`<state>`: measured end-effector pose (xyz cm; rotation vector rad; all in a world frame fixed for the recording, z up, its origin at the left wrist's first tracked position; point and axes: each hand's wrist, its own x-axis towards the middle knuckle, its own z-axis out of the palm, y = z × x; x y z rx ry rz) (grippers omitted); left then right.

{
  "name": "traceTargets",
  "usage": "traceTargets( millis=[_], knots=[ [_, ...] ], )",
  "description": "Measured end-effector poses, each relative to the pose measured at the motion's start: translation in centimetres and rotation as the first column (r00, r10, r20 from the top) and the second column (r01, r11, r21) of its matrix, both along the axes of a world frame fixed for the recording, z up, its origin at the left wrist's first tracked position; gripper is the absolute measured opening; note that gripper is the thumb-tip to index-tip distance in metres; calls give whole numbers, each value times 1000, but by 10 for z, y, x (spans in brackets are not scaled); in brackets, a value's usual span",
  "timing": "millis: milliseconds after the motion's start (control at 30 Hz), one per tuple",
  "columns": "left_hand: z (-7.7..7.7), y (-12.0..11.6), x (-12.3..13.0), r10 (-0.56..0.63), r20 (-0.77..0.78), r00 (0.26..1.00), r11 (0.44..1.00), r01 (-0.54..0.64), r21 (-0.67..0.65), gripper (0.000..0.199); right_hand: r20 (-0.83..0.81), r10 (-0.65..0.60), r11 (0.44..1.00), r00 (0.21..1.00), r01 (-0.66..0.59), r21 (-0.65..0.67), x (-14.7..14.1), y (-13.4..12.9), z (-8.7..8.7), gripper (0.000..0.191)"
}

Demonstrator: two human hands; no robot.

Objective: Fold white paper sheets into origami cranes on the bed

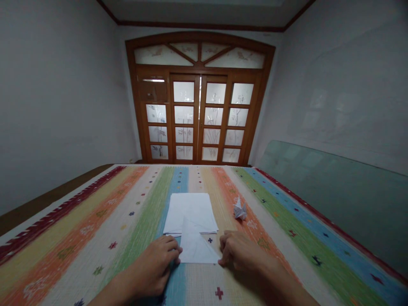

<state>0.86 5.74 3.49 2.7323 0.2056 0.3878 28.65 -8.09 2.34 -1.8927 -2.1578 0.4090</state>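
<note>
A folded white paper (195, 248) lies on the striped cloth, its upper tip overlapping a stack of white sheets (190, 209). My left hand (164, 257) is closed at the paper's lower left corner, thumb and forefinger on its edge. At the lower right corner my right hand (237, 250) pinches the tip of the paper, its other fingers curled. Beyond my right hand stands a small folded paper figure (239, 210), grey and white, with a pointed top.
The striped cloth (127, 242) covers the table. A pale green glass panel (334, 187) leans by the right wall. Wooden doors with glass panes (199, 114) stand past the table's far edge.
</note>
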Motion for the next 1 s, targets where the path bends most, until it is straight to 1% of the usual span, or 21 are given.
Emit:
traceTargets(
  millis=[200,333,433,500,600,700,800,900,1000],
  knots=[
    [-2,1,1,14,-71,997,996,-9,83,26,-105,-29,1000,994,30,4,5,-3,-1,14],
    [-6,1,1,27,-55,998,994,-21,109,25,-150,-27,1000,988,28,5,4,0,-2,26],
    [-15,0,3,52,-23,998,990,-48,132,22,-189,-75,993,979,91,79,-4,4,-3,33],
    [-22,0,5,75,-7,997,984,-73,162,17,-243,-142,969,960,185,165,-13,6,-5,32],
    [-33,2,8,111,24,994,976,-113,188,8,-269,-159,957,950,215,195,-26,9,-12,33],
    [-39,3,10,119,59,991,976,-127,177,9,-318,-171,945,933,247,216,-34,11,-21,33],
    [-40,3,11,96,106,990,980,-112,162,11,-475,-160,938,865,283,199,-36,16,-28,38],
    [-42,1,12,89,155,984,978,-116,174,14,-623,-135,937,771,304,173,-35,22,-34,33],
    [-46,-1,13,100,225,969,968,-147,203,18,-724,-108,946,681,294,135,-35,24,-35,31]
  ],
)
